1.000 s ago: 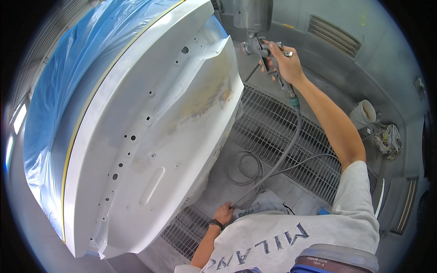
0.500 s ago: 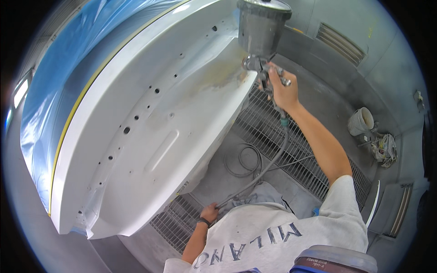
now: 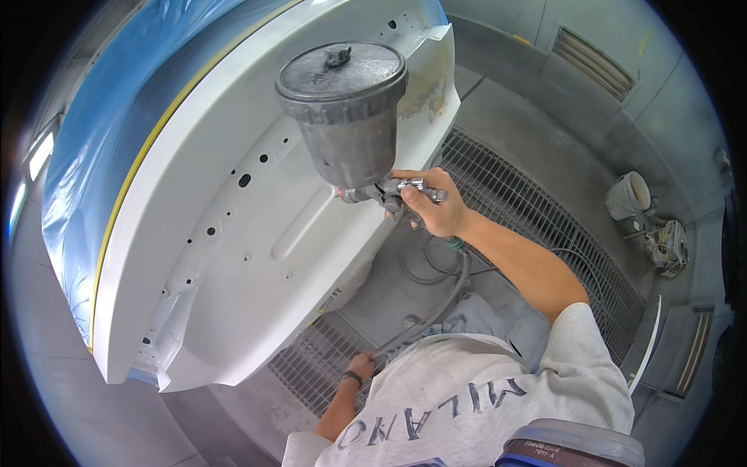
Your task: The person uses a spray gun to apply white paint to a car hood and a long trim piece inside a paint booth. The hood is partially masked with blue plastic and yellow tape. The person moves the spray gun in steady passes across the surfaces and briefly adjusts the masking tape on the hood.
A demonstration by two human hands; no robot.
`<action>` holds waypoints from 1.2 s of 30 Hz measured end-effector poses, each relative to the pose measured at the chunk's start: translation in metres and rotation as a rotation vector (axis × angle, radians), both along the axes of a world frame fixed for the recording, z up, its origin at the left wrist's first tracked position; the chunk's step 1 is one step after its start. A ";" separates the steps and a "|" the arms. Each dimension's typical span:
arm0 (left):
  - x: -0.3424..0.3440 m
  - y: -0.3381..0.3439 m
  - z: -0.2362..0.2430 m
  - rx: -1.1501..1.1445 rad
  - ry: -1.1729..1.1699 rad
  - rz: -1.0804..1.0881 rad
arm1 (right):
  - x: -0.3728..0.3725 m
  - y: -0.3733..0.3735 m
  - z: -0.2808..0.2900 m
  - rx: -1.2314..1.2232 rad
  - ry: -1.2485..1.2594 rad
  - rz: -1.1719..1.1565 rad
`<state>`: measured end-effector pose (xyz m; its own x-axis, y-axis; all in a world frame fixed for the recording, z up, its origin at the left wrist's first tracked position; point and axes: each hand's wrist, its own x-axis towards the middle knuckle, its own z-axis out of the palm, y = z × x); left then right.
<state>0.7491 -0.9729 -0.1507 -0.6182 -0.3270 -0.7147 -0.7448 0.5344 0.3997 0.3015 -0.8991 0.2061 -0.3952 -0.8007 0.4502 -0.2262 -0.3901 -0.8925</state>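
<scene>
Just right of the frame's centre, the right hand point(image 3: 437, 205) has its grip wrapped around a spray gun point(image 3: 381, 193), whose grey cup point(image 3: 342, 117) stands upright before the white panel point(image 3: 226, 311), while at lower centre the left hand point(image 3: 360, 366) holds a grey hose point(image 3: 426, 322).

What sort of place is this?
Probably a car paint booth: a right hand holds a spray gun beside a white car panel, a blue plastic sheet drapes past the panel's far edge, and a metal grate is set into the floor.
</scene>
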 end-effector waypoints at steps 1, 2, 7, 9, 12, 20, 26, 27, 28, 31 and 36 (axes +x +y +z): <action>-0.005 0.002 0.002 0.023 -0.005 0.016 | -0.007 0.002 -0.002 0.007 -0.019 0.010; -0.012 0.005 0.005 0.017 0.008 0.022 | -0.014 0.003 -0.006 -0.052 -0.068 -0.048; -0.070 0.018 0.023 -0.059 0.083 -0.017 | -0.100 0.027 -0.019 -0.010 -0.190 -0.169; -0.101 0.023 0.032 -0.066 0.099 0.009 | -0.137 0.036 -0.024 -0.096 -0.086 -0.219; -0.154 0.031 0.047 -0.063 0.098 -0.017 | -0.196 0.065 -0.027 0.016 -0.041 -0.249; -0.264 0.054 0.076 -0.063 0.186 -0.045 | -0.323 0.095 -0.039 -0.040 -0.129 -0.409; -0.289 0.065 0.091 -0.100 0.167 -0.044 | -0.378 0.085 -0.036 -0.102 -0.091 -0.530; -0.289 0.065 0.091 -0.093 0.156 -0.039 | -0.382 0.082 -0.036 -0.084 -0.046 -0.576; -0.289 0.065 0.091 -0.082 0.140 -0.032 | -0.386 0.080 -0.035 0.031 -0.121 -0.593; -0.278 0.063 0.089 -0.086 0.174 -0.001 | -0.381 0.064 -0.040 0.075 -0.157 -0.779; -0.226 0.053 0.075 -0.081 0.088 0.055 | -0.333 0.054 -0.061 -0.080 -0.137 -0.760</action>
<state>0.5235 -0.9203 -0.0756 -0.6570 -0.4162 -0.6286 -0.7376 0.5270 0.4221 -0.0315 -0.8453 0.1453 -0.8793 -0.2544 0.4027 -0.3473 -0.2364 -0.9075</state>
